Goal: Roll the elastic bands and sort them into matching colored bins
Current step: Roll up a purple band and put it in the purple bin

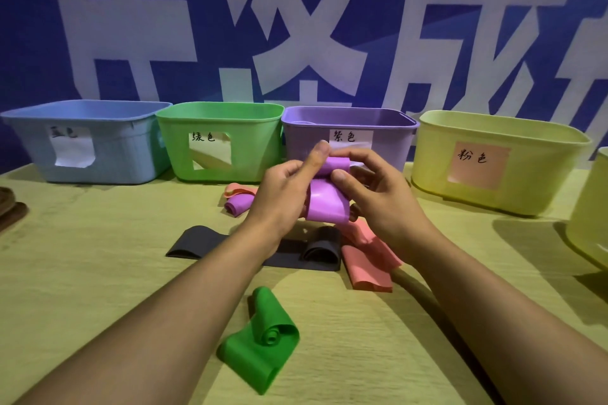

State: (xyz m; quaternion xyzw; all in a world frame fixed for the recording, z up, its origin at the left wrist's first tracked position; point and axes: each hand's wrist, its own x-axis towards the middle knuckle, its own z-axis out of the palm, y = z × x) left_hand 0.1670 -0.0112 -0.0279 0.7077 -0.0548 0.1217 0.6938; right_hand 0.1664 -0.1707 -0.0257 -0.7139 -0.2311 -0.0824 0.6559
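Observation:
Both hands hold a purple elastic band above the table, in front of the purple bin. My left hand and my right hand pinch its rolled upper end while the loose tail hangs down. Loose on the table lie a green band, partly curled, a dark grey band, a second dark grey band, pink bands and a small purple band. Along the back stand a blue bin, a green bin and a yellow bin with a pink label.
The table is light wood. Another pale yellow container sits at the right edge. A dark brown object lies at the left edge. A blue wall with large white characters rises behind the bins.

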